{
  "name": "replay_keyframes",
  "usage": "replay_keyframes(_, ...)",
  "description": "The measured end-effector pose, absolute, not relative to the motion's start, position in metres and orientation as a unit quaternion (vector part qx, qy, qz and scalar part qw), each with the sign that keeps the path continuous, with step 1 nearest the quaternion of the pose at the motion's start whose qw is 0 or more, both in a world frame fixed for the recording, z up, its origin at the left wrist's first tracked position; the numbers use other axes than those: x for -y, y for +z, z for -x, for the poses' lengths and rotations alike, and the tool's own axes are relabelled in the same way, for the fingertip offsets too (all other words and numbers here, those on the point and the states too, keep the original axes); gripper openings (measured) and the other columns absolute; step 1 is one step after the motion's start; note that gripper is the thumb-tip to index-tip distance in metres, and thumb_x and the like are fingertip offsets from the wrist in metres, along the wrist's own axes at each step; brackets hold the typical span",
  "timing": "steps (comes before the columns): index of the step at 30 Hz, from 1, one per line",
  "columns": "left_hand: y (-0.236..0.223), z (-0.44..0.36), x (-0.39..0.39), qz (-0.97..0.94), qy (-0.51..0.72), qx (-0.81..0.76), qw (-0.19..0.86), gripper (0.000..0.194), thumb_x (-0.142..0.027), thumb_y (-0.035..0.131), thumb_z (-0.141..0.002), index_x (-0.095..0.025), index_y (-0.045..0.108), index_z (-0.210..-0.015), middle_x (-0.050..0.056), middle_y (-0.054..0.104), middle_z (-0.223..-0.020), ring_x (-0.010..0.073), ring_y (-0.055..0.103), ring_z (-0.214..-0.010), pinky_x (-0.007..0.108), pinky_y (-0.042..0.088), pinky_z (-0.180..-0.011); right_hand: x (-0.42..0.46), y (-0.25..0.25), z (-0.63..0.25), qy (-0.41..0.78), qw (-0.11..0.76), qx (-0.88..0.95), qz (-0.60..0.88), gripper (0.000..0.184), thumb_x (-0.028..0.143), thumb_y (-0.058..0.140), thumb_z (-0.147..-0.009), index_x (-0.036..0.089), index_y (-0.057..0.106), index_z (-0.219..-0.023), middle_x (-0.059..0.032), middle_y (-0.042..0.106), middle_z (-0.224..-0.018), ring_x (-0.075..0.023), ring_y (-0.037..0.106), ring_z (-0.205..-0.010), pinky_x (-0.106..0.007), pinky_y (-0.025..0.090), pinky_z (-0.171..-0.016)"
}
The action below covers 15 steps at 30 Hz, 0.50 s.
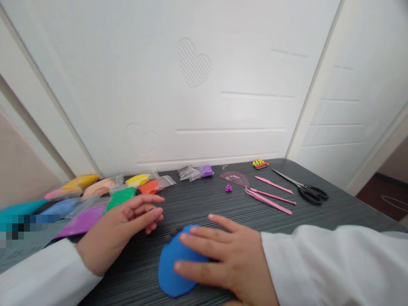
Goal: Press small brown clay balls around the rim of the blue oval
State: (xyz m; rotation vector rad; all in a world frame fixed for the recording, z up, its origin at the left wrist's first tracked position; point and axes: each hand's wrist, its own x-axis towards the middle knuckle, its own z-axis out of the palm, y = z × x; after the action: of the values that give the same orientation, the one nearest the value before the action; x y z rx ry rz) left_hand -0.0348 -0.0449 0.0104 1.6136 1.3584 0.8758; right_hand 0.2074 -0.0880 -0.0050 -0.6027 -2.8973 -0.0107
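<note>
Scissors and a protractor lie on a dark table.

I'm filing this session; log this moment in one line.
left hand: near green packet; right hand: spread on blue slab; black balls: along slab's far edge; scissors: at right

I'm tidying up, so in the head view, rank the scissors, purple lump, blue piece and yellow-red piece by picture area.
1. Blue piece, nearest the camera, partly under the right hand
2. Scissors
3. Yellow-red piece
4. Purple lump
</note>
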Motion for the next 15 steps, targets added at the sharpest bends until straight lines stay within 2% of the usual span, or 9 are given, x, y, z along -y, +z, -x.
replay_keyframes(2,0.01,0.035,0.045,-0.646,0.346,-0.539,0.415,0.033,-0.037,0.053,-0.073,-0.019,0.043,-0.099,-0.003,0.056,-0.067,0.0101,0.049,-0.058,0.022,0.039,-0.056,0.081,0.0,-0.214,0.008,0.091,0.962,0.257,0.061,0.054,0.032,-0.08,0.024,0.019,-0.132,-0.0079,0.014,-0.14,-0.0239,0.014,-0.127,-0.05,0.004,-0.101)
replay_keyframes(5,0.006,0.038,0.044,-0.649,0.348,-0.527,0.423,0.03,-0.036,0.052,-0.074,-0.02,0.044,-0.099,-0.004,0.055,-0.066,0.0097,0.048,-0.058,0.021,0.039,-0.055,0.082,0.002,-0.231,0.012,0.084,0.951,0.296,0.06,0.054,0.03,-0.08,0.023,0.023,-0.131,-0.0093,0.016,-0.139,-0.0244,0.015,-0.127,-0.051,0.005,-0.1)
replay_keyframes(7,0.003,0.04,0.042,-0.646,0.352,-0.523,0.432,0.03,-0.035,0.052,-0.074,-0.021,0.043,-0.099,-0.004,0.055,-0.066,0.0095,0.048,-0.058,0.021,0.039,-0.054,0.091,-0.002,-0.235,0.01,0.091,0.955,0.282,0.058,0.053,0.03,-0.081,0.024,0.024,-0.131,-0.0071,0.017,-0.139,-0.0247,0.018,-0.126,-0.051,0.007,-0.1)
replay_keyframes(11,0.003,0.04,0.04,-0.644,0.351,-0.522,0.436,0.031,-0.035,0.053,-0.074,-0.02,0.043,-0.1,-0.003,0.056,-0.066,0.0093,0.048,-0.057,0.02,0.039,-0.054,0.103,-0.013,-0.217,-0.019,0.105,0.976,0.191,0.041,0.038,0.028,-0.087,0.03,0.029,-0.127,0.0008,0.02,-0.138,-0.0189,0.026,-0.123,-0.044,0.013,-0.102)
replay_keyframes(12,0.003,0.04,0.039,-0.645,0.349,-0.524,0.433,0.031,-0.035,0.053,-0.074,-0.02,0.044,-0.099,-0.003,0.056,-0.065,0.0093,0.048,-0.057,0.02,0.039,-0.054,0.1,-0.013,-0.211,-0.019,0.111,0.975,0.19,0.042,0.039,0.03,-0.086,0.03,0.028,-0.127,0.0007,0.019,-0.139,-0.019,0.026,-0.123,-0.044,0.014,-0.102)
replay_keyframes(15,0.004,0.04,0.04,-0.647,0.347,-0.527,0.428,0.031,-0.035,0.053,-0.074,-0.02,0.044,-0.1,-0.003,0.055,-0.065,0.0096,0.048,-0.058,0.02,0.039,-0.054,0.081,-0.006,-0.207,0.0,0.118,0.958,0.261,0.061,0.053,0.035,-0.079,0.025,0.021,-0.131,-0.0066,0.016,-0.139,-0.024,0.02,-0.125,-0.05,0.008,-0.101)
